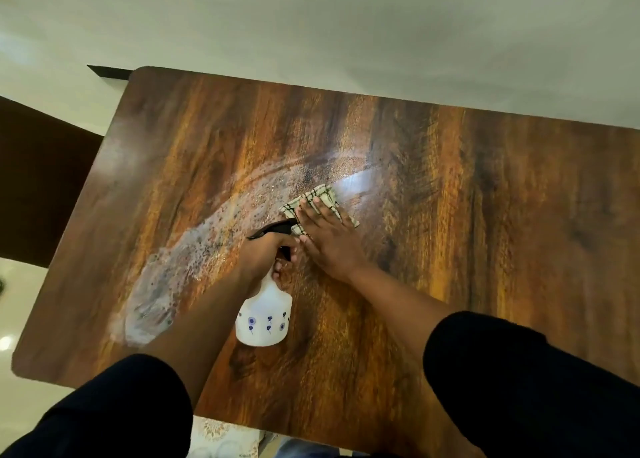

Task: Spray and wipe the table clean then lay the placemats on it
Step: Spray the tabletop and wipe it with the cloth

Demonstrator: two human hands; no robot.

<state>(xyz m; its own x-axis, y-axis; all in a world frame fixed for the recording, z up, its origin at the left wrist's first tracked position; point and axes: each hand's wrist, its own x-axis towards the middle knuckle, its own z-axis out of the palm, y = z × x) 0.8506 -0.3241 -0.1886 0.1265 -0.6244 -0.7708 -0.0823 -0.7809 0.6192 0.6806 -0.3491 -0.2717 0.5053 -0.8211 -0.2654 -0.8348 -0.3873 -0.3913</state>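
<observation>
A dark wooden table (467, 232) fills the view. My left hand (265, 253) grips the neck of a white spray bottle (265, 315) with small blue flowers and a black trigger head, held just above the table's middle. Beside it, my right hand (325, 236) presses flat, fingers straight, on a checked beige cloth (320, 199) that lies on the tabletop. A curved wet streak of spray droplets (194, 246) runs from the cloth down to the left part of the table. No placemats are in view.
A white wall (346, 24) runs along the table's far edge. A dark brown chair (38, 180) stands at the left, over a pale glossy floor (20, 336). The table's near edge is close to my body, with a patterned mat (221, 437) below it.
</observation>
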